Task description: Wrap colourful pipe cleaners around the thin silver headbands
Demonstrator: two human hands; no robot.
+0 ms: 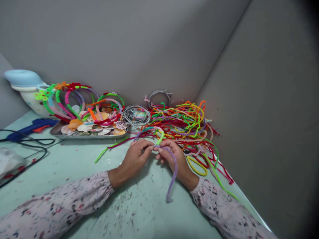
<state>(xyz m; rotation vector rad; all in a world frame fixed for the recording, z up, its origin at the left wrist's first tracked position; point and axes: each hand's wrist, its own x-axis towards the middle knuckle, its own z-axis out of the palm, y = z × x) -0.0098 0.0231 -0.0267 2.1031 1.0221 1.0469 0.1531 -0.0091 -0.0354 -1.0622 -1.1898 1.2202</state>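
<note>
My left hand (pixel 136 155) and my right hand (pixel 174 158) meet over the middle of the table, fingertips almost touching. Both pinch a purple pipe cleaner (pixel 174 169), whose loose end hangs down past my right palm. It meets a curved band (pixel 161 134) wrapped in green, pink, teal and purple fuzzy sections, which arches up behind my fingers. My left fingertips close at the joint of the two; my right thumb and forefinger press on the purple strand just beside it. How the strand is wound there is too small to make out.
A heap of colourful pipe cleaners (pixel 184 119) spreads behind my right hand. Left of it lie coiled grey wires (pixel 136 114). A metal tray (pixel 87 136) holds shells, with wrapped headbands (pixel 72 99) on top. Further left are a blue glue gun (pixel 32 127), black cable (pixel 45 151) and a blue-lidded container (pixel 25 79).
</note>
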